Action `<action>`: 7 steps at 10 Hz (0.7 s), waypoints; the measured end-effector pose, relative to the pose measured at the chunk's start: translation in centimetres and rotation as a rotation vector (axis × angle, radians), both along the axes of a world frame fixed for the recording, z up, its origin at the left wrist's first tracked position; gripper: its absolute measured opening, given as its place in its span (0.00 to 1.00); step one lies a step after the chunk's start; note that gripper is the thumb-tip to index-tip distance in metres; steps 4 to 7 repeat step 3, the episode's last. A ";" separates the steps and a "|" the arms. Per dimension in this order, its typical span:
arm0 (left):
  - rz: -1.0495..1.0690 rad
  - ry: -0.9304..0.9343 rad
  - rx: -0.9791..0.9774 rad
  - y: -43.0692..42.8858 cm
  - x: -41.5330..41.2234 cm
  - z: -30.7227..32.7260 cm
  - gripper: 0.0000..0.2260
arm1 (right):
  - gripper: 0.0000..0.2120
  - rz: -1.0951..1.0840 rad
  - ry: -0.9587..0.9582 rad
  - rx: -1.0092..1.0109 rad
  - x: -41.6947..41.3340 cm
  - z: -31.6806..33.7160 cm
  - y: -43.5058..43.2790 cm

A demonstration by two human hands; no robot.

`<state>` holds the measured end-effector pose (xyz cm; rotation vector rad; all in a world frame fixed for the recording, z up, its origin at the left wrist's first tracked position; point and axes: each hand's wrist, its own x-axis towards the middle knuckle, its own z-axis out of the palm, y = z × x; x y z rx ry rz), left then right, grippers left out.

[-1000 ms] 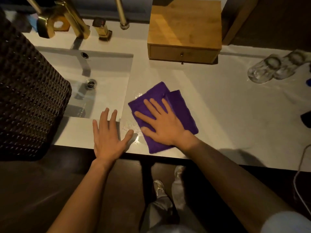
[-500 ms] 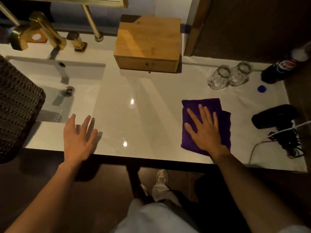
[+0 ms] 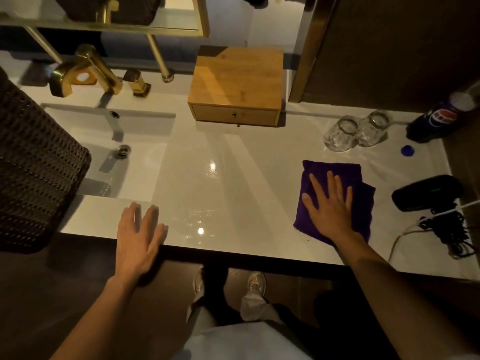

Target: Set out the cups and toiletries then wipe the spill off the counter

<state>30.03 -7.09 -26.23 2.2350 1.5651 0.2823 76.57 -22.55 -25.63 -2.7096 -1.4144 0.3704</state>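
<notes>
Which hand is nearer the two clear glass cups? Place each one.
Right. The right hand lies flat on the folded purple cloth, just in front of the two clear glass cups. The left hand is far left, over the white counter's front edge.

Dim, warm light. Small glare spots shine on the wet counter (image 3: 233,157) near the middle. Edges bow and darken; the left hand (image 3: 137,240) blurs slightly.

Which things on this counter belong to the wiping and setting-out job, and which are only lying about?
Belong to the job: folded purple cloth under the flat right hand; two clear glass cups; white counter with a wet patch.
Only lying about: wooden drawer box; dark cola bottle; loose blue cap; black hair dryer with cord; dark woven basket; gold tap.
</notes>
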 end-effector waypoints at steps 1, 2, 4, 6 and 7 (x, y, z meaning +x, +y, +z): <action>0.027 0.008 0.009 -1.1 0.0 -0.3 0.25 | 0.28 -0.058 0.060 0.077 -1.4 0.0 -0.9; 0.060 0.016 0.013 -3.0 -0.3 0.2 0.28 | 0.25 -0.182 0.201 0.217 -4.7 0.9 -2.9; 0.060 -0.049 0.020 -5.4 -1.4 -0.8 0.28 | 0.23 -0.330 0.270 0.387 -9.9 1.1 -5.9; 0.060 -0.049 0.020 -5.4 -1.4 -0.8 0.28 | 0.23 -0.330 0.270 0.387 -9.9 1.1 -5.9; 0.060 -0.049 0.020 -5.4 -1.4 -0.8 0.28 | 0.23 -0.330 0.270 0.387 -9.9 1.1 -5.9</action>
